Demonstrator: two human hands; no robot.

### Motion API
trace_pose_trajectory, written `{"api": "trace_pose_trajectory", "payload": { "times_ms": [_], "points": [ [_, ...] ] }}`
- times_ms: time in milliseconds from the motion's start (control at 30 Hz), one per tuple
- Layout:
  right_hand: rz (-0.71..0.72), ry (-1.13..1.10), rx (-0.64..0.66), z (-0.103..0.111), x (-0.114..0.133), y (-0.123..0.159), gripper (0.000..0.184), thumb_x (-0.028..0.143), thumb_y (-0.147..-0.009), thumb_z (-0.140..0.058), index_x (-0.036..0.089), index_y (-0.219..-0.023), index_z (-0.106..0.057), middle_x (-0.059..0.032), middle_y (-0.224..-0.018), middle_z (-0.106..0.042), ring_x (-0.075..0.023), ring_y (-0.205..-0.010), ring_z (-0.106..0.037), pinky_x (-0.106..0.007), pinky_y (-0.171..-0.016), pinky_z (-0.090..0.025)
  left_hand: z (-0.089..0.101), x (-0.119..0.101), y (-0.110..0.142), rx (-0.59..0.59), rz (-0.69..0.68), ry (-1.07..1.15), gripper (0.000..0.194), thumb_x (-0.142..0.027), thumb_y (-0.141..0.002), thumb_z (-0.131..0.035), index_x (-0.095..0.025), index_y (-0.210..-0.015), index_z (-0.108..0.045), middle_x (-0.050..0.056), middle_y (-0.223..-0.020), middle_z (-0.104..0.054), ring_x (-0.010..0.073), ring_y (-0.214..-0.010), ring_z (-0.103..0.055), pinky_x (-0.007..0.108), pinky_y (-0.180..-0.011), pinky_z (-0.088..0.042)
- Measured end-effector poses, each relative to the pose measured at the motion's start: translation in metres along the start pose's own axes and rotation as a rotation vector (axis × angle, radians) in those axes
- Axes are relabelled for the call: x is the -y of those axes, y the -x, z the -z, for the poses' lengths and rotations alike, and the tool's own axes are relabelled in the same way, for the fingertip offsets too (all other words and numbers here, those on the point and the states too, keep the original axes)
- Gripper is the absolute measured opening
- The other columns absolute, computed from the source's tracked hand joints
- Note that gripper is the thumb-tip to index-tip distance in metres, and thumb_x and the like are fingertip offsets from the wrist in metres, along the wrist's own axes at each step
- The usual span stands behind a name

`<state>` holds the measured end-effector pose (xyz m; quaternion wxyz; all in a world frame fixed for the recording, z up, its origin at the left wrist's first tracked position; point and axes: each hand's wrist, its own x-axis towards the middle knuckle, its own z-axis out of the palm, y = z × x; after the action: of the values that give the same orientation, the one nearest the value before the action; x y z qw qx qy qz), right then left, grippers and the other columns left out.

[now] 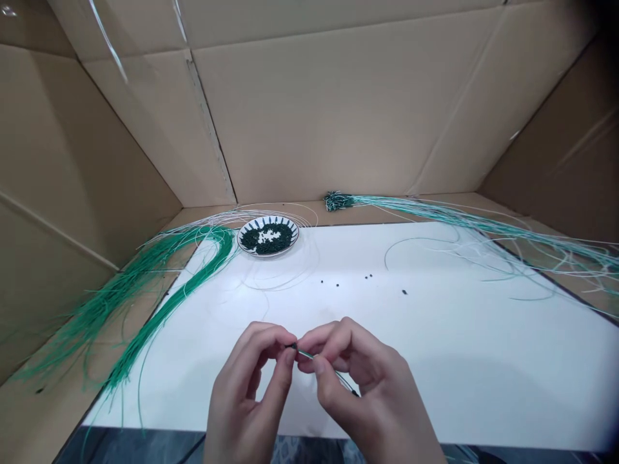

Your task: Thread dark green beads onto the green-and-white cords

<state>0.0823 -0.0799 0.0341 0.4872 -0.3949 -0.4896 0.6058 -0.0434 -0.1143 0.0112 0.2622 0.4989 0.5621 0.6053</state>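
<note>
Close together over the front of the white board, both my hands are in a pinch. Thumb and fingers of my left hand [251, 383] are closed on a tiny dark piece [292, 346], too small to make out its exact kind. A thin green strand [305, 354] runs from that piece into my right hand [367, 383], whose thumb and index finger grip it. Below the right fingers the strand continues toward the lower right, with a small dark bit [354, 392] on it near the palm. The fingertips partly hide the spot where piece and strand meet.
A striped-rim plate [268, 220] of small dark pieces stands at the back of the white board [435, 361]. Green strands [178, 296] lie left; a bundle with dark tips [338, 200] stretches right. Several loose dark bits [405, 292] dot the board. Cardboard walls [338, 122] enclose it.
</note>
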Motion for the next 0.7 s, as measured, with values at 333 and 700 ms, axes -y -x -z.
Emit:
{"api": "trace_pose_trajectory", "payload": {
  "times_ms": [333, 700],
  "points": [
    [-0.048, 0.045, -0.080, -0.014, 0.004, 0.010, 0.014, 0.021, -0.071, -0.065, 0.024, -0.062, -0.055, -0.0002, -0.080, -0.074, -0.0179, -0.077, -0.071, -0.028, -0.076, -0.060, 0.009, 0.006, 0.008, -0.045, -0.308, -0.378, 0.021, -0.011, -0.095, -0.055, -0.030, -0.099, -0.062, -0.003, -0.088, -0.062, 0.0143, -0.078, -0.062, 0.021, -0.070, -0.052],
    [-0.035, 0.067, -0.098, -0.019, 0.004, 0.013, 0.014, 0.022, -0.070, -0.065, 0.025, -0.062, -0.054, -0.0014, -0.080, -0.075, -0.0194, -0.073, -0.071, -0.031, -0.074, -0.059, 0.019, 0.009, 0.008, -0.041, -0.573, -0.606, 0.022, -0.006, -0.094, -0.057, -0.023, -0.108, -0.059, 0.002, -0.090, -0.066, 0.0148, -0.076, -0.068, 0.021, -0.072, -0.057]
  ]
}}
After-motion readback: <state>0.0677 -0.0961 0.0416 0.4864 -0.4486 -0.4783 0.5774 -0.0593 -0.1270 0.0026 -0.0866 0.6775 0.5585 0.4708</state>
